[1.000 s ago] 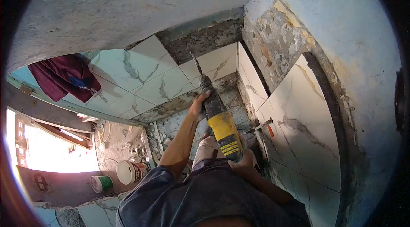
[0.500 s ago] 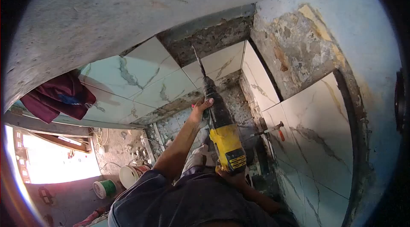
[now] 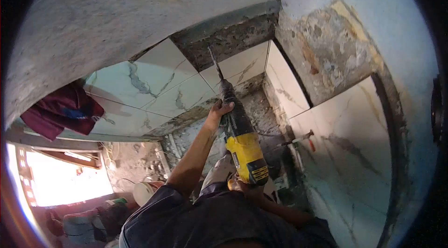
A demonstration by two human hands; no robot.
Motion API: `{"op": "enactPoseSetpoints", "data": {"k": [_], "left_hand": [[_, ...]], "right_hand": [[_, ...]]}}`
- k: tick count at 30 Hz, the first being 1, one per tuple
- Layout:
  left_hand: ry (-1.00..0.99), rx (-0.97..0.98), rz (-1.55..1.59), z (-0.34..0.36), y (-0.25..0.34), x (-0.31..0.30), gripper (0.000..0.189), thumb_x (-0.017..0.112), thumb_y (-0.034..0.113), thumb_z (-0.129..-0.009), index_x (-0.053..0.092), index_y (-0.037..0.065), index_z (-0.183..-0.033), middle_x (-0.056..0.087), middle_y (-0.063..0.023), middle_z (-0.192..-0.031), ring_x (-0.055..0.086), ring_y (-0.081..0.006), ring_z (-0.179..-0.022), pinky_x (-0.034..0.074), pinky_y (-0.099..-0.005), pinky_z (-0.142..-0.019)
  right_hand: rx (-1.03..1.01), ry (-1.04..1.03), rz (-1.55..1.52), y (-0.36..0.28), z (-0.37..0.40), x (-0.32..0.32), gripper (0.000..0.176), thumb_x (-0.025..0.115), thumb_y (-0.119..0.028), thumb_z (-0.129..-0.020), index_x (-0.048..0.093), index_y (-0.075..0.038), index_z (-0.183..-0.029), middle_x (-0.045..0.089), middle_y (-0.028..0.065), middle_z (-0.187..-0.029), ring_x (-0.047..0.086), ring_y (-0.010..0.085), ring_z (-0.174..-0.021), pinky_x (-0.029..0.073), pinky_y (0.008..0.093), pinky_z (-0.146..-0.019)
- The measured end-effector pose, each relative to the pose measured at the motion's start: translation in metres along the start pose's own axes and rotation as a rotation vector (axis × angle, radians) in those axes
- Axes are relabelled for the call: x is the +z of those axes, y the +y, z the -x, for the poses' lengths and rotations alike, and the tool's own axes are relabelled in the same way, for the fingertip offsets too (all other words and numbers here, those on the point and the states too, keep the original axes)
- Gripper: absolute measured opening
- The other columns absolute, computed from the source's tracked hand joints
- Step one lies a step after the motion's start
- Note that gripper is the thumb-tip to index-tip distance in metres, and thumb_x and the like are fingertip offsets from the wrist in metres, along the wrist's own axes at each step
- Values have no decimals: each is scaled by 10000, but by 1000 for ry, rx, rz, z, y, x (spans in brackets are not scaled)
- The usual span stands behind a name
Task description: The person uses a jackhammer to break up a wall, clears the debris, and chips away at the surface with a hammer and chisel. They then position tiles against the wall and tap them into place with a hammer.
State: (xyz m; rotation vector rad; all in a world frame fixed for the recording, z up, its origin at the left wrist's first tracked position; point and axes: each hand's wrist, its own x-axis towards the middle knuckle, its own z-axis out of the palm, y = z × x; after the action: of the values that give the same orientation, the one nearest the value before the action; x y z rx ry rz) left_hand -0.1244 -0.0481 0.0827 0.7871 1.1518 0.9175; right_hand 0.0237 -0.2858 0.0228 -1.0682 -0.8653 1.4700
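Note:
A yellow and black rotary hammer (image 3: 245, 147) runs up through the middle of the head view, with a long chisel bit (image 3: 215, 63) at its front. My left hand (image 3: 220, 113) is wrapped round the black front part, thumb across it. At the rear handle, my right hand (image 3: 248, 189) grips from below, its fingers partly hidden by the tool body. The bit's tip overlaps the bare, rough wall patch (image 3: 233, 41) above the marble-look wall tiles (image 3: 245, 67).
On the right stand more tiles (image 3: 347, 147), with a hammer (image 3: 298, 139) near them. A maroon cloth (image 3: 63, 110) hangs at the left. A bucket (image 3: 143, 193) sits lower left, beside a grey and dark shape (image 3: 86, 224). Rubble (image 3: 149, 168) lies behind.
The rotary hammer and both hands stay nearly in place, the bit's tip still over the bare patch. A grey and dark shape now covers much of the lower left, where a green and white bucket showed.

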Motion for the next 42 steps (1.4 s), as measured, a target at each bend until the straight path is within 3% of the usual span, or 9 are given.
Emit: {"op": "enactPoseSetpoints", "data": {"k": [2, 9, 13, 16, 18, 19, 21, 27, 42], "left_hand": [[0, 23, -33, 7, 5, -4, 579, 670, 338, -774, 497, -69, -1149, 601, -125, -1043, 585, -191, -906, 433, -304, -845], [-174, -155, -10, -8, -13, -56, 543, 654, 307, -800, 466, -28, -1183, 610, -143, -1012, 628, -233, -866, 509, -342, -779], [-198, -179, 192, -3, -8, -48, 424, 629, 268, -816, 507, -9, -1113, 617, -134, -959, 629, -259, -865, 525, -386, -783], [-252, -184, 189, -16, -17, -62, 399, 622, 263, -821, 516, -4, -1097, 618, -132, -952, 630, -260, -857, 527, -397, -784], [-262, -190, 159, -17, -14, -58, 390, 618, 264, -823, 519, -2, -1091, 619, -132, -957, 631, -256, -851, 528, -398, -785], [-242, -177, 138, -17, -11, -58, 379, 616, 266, -823, 530, -4, -1075, 625, -131, -940, 635, -249, -823, 534, -387, -766], [-225, -164, 113, -12, -4, -50, 369, 614, 268, -823, 541, -6, -1059, 631, -130, -922, 639, -241, -794, 540, -376, -748], [-143, -180, 145, -21, 14, -27, 292, 598, 295, -837, 607, 17, -926, 644, -69, -839, 619, -166, -695, 476, -258, -623], [-60, -155, -39, 22, -14, -5, 465, 670, 474, -741, 615, 102, -1013, 640, -11, -863, 595, -146, -748, 421, -300, -622]], "right_hand": [[182, -94, -112, 16, 8, 11, 222, 639, -120, -821, 560, -23, -1005, 621, 73, -878, 615, 184, -790, 501, 325, -707], [36, -195, 410, 12, 21, 57, 327, 536, -218, -887, 469, -60, -1165, 529, 73, -1133, 542, 210, -983, 475, 355, -836], [231, -160, 6, -4, 16, 59, 365, 550, -221, -870, 453, -75, -1190, 527, 80, -1137, 547, 228, -1004, 475, 367, -860], [42, -70, 431, 53, 20, 47, 357, 717, -171, -761, 573, -70, -1071, 613, 59, -986, 620, 192, -881, 518, 340, -759], [-617, -85, 958, 31, 15, 47, 317, 692, -173, -784, 584, -89, -1070, 617, 68, -989, 624, 203, -889, 514, 336, -761], [-628, -82, 959, 33, 14, 51, 317, 692, -173, -784, 584, -89, -1070, 617, 68, -989, 624, 203, -889, 514, 336, -761], [-68, 70, 231, 39, 15, 62, 280, 679, -142, -792, 593, -77, -1051, 611, 73, -1006, 624, 214, -875, 505, 332, -765], [36, -74, -54, 38, -19, 61, 385, 612, -173, -852, 481, -56, -1194, 571, 79, -1100, 571, 176, -980, 460, 306, -830], [197, -163, -138, 25, 23, 7, 359, 683, -84, -780, 545, -62, -1111, 621, 81, -1035, 607, 181, -951, 492, 320, -822]]}}
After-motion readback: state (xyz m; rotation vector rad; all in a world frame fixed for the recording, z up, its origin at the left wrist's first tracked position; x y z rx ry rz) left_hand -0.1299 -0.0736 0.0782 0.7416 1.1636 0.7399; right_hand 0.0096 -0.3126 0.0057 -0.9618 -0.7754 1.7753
